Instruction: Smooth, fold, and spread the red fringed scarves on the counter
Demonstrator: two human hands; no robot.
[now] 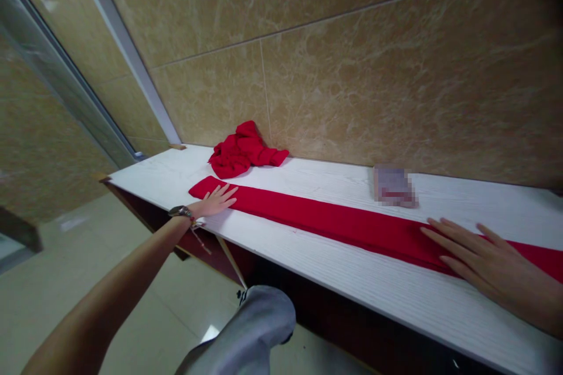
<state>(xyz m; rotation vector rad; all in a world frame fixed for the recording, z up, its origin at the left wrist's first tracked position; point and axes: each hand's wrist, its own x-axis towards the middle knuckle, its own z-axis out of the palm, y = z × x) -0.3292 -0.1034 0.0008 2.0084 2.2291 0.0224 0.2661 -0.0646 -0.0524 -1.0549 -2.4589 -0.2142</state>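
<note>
A long red cloth point(325, 218), folded into a narrow flat strip, lies lengthwise along the white tabletop. Near its left end my left hand point(214, 200) rests flat on it, fingers spread. Farther right, my right hand point(484, 255) lies palm down across the strip with its fingers stretched out. Neither hand grips anything. The strip runs out of view past the right edge, and my right hand covers part of it. Behind its left end sits a crumpled red cloth point(244, 152), apart from both hands.
A small blurred packet point(393, 186) lies at the back of the white table point(281, 246), near the tiled wall point(352, 82). My grey-clad knee point(264, 310) is in front of the table's edge. A glass panel with a metal frame point(65, 64) stands to the left.
</note>
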